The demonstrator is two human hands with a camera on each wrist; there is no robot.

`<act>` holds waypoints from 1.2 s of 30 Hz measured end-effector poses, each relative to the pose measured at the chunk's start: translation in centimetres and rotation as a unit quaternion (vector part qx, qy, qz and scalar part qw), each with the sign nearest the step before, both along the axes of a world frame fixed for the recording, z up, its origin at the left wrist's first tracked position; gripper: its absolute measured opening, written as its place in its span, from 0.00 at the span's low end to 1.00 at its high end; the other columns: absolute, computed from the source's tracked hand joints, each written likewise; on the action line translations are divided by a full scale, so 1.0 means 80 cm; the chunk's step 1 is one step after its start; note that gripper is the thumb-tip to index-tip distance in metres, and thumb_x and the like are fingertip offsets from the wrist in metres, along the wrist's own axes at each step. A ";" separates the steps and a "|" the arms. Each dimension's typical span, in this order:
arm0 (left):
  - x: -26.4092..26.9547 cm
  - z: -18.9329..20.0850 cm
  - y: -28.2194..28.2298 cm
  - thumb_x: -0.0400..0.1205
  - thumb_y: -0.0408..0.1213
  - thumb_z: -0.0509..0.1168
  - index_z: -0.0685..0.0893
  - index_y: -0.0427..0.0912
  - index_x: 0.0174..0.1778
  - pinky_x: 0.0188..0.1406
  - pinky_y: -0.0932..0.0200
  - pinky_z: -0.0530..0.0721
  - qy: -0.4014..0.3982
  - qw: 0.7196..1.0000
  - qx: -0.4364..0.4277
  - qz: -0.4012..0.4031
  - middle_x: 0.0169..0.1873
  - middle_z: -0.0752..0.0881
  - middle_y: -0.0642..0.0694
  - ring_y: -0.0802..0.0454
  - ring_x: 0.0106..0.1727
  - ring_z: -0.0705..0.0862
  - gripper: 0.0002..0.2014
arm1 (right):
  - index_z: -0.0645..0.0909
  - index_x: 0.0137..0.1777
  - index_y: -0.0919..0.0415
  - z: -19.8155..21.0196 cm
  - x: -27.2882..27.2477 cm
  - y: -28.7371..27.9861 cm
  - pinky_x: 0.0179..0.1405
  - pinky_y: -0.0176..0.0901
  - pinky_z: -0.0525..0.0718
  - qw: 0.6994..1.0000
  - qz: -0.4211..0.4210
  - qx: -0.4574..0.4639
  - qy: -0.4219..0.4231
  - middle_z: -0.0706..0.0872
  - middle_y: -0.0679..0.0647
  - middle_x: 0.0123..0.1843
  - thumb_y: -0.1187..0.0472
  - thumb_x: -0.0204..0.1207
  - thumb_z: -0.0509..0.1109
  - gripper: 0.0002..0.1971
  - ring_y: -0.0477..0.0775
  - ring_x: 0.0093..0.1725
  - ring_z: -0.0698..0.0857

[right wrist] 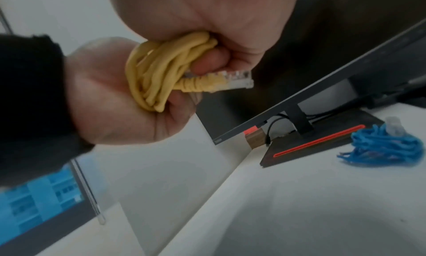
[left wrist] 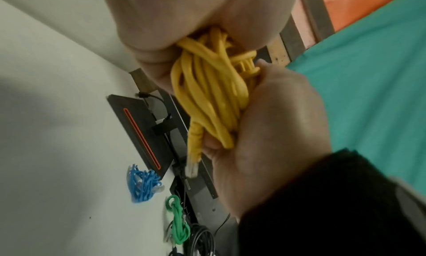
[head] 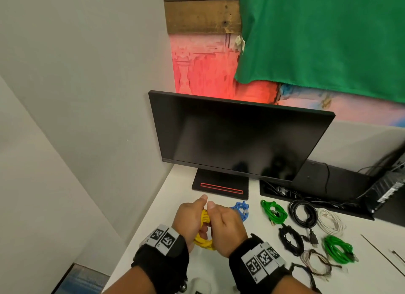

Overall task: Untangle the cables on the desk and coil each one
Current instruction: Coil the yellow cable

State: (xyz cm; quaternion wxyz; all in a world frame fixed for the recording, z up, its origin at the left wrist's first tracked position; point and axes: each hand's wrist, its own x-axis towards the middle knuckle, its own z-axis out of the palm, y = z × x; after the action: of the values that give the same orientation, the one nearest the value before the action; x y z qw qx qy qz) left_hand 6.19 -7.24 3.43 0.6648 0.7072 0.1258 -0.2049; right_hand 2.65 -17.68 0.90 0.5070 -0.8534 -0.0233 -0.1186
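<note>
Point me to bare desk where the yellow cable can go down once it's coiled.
Bare desk lies left of the blue cable, in front of the monitor stand, out to the left edge. Another bare strip runs between the blue cable and the near green cable. Right of that it is crowded with coiled cables.

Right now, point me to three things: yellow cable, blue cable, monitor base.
yellow cable (right wrist: 159, 72), right wrist view, on the bundled loops between both hands.
blue cable (head: 241, 210), head view, on the middle of the bundle lying on the desk.
monitor base (head: 220, 185), head view, on the flat black plate above the red stripe.
</note>
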 end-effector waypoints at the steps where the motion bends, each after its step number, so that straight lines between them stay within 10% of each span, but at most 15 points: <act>1: 0.001 -0.002 -0.001 0.85 0.53 0.61 0.82 0.38 0.21 0.21 0.57 0.77 -0.004 1.000 0.011 0.003 0.19 0.80 0.37 0.46 0.20 0.78 0.29 | 0.73 0.28 0.52 -0.001 0.001 -0.001 0.34 0.38 0.75 0.999 -0.009 -0.037 -0.006 0.79 0.49 0.25 0.36 0.80 0.41 0.30 0.47 0.29 0.78; 6: -0.010 -0.009 0.002 0.82 0.55 0.65 0.81 0.21 0.57 0.59 0.35 0.83 0.017 0.993 -0.116 -0.029 0.51 0.84 0.20 0.31 0.49 0.84 0.32 | 0.84 0.55 0.66 -0.007 0.005 -0.010 0.41 0.45 0.81 0.991 -0.020 -0.128 0.041 0.87 0.61 0.40 0.36 0.73 0.33 0.44 0.58 0.41 0.85; 9: -0.017 -0.016 0.008 0.78 0.54 0.66 0.77 0.20 0.65 0.64 0.36 0.77 0.058 0.975 -0.212 -0.035 0.55 0.80 0.24 0.33 0.55 0.79 0.36 | 0.80 0.38 0.54 -0.017 0.013 -0.017 0.45 0.55 0.86 0.992 -0.068 -0.035 0.095 0.83 0.55 0.33 0.35 0.74 0.42 0.31 0.57 0.37 0.83; 12: -0.018 -0.021 0.004 0.82 0.50 0.61 0.77 0.24 0.69 0.63 0.37 0.75 0.056 0.963 -0.262 -0.029 0.56 0.78 0.24 0.33 0.57 0.76 0.31 | 0.84 0.52 0.63 -0.015 0.019 -0.017 0.49 0.52 0.85 0.985 -0.088 0.040 0.146 0.87 0.60 0.41 0.47 0.86 0.50 0.25 0.61 0.45 0.86; 15: -0.014 -0.021 -0.003 0.81 0.48 0.60 0.80 0.28 0.68 0.44 0.49 0.82 0.028 0.952 -0.303 -0.014 0.35 0.80 0.32 0.40 0.38 0.79 0.28 | 0.80 0.33 0.60 -0.011 0.027 -0.017 0.42 0.59 0.87 0.966 -0.111 0.174 0.152 0.84 0.52 0.27 0.56 0.89 0.57 0.22 0.57 0.32 0.85; 18: -0.005 -0.020 -0.005 0.81 0.48 0.60 0.82 0.28 0.65 0.29 0.58 0.81 0.014 0.949 -0.315 -0.025 0.23 0.77 0.44 0.52 0.26 0.79 0.27 | 0.77 0.30 0.51 -0.009 0.032 -0.012 0.31 0.27 0.80 0.970 -0.122 0.166 0.130 0.82 0.49 0.20 0.57 0.89 0.56 0.23 0.43 0.29 0.85; 23: 0.004 -0.032 0.005 0.84 0.47 0.59 0.79 0.22 0.62 0.49 0.43 0.80 0.027 0.958 -0.279 -0.058 0.41 0.80 0.29 0.36 0.45 0.79 0.27 | 0.77 0.27 0.62 -0.018 0.038 -0.020 0.43 0.47 0.82 0.968 -0.116 0.159 0.157 0.81 0.58 0.26 0.48 0.89 0.54 0.30 0.50 0.30 0.81; 28: 0.026 -0.064 0.021 0.84 0.35 0.64 0.86 0.31 0.59 0.32 0.58 0.79 -0.007 0.987 -0.157 0.018 0.30 0.82 0.42 0.52 0.29 0.79 0.13 | 0.85 0.47 0.54 -0.042 0.048 -0.037 0.57 0.46 0.80 0.965 0.012 0.028 0.261 0.88 0.50 0.46 0.38 0.87 0.49 0.28 0.50 0.48 0.86; 36: 0.057 -0.089 0.053 0.84 0.34 0.65 0.86 0.33 0.57 0.29 0.58 0.77 0.017 0.987 -0.127 0.096 0.28 0.82 0.43 0.53 0.24 0.78 0.10 | 0.75 0.68 0.54 -0.091 0.081 -0.128 0.63 0.52 0.81 0.891 -0.133 -0.322 0.292 0.78 0.55 0.65 0.34 0.76 0.64 0.29 0.60 0.63 0.79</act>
State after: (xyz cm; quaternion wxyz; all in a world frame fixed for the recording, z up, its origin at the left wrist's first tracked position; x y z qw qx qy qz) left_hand 10.74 -3.03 -3.69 0.7636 0.5981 0.1772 -0.1668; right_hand 9.10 -27.89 -6.39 0.1675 -0.9612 0.2024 0.0840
